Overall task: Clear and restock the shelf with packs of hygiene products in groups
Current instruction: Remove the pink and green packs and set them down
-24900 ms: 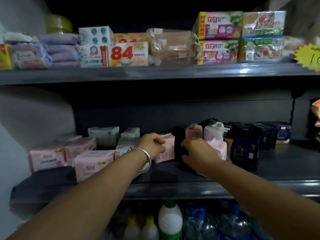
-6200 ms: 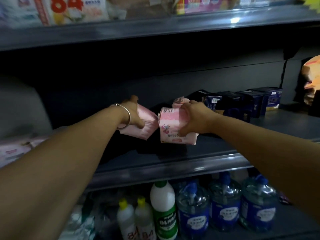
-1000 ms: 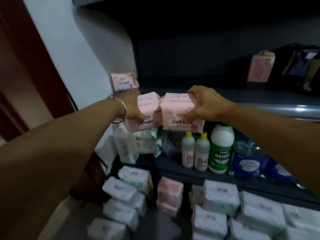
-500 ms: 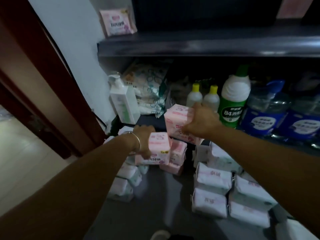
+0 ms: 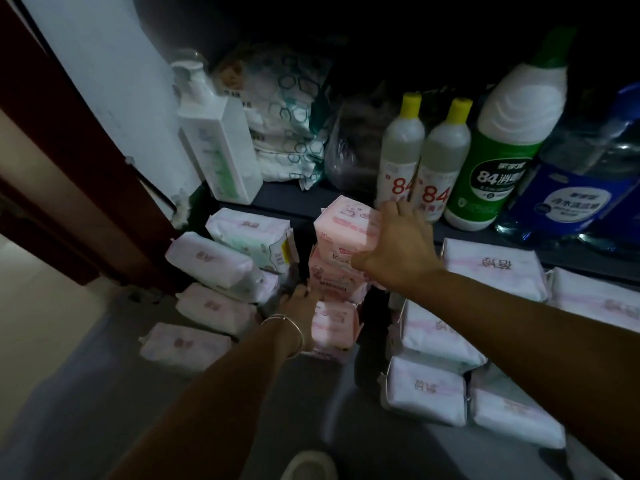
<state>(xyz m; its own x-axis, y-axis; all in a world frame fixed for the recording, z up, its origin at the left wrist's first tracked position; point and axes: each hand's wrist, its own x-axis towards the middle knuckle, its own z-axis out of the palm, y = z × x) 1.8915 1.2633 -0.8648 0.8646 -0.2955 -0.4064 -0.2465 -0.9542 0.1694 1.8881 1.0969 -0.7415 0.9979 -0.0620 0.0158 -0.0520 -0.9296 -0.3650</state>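
Many packs (image 5: 491, 268) already lie grouped on the floor; right hand (image 5: 398, 251) grips a pink pack (image 5: 343, 225) atop the pink stack, left hand (image 5: 299, 306) steadies it, grip unclear; restocking remains

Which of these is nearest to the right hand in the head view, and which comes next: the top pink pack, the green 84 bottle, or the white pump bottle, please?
From the right hand:
1. Top pink pack, under its grip, on the stack.
2. Green 84 bottle, up and to the right, on the low shelf.
3. White pump bottle, far left, by the wall.
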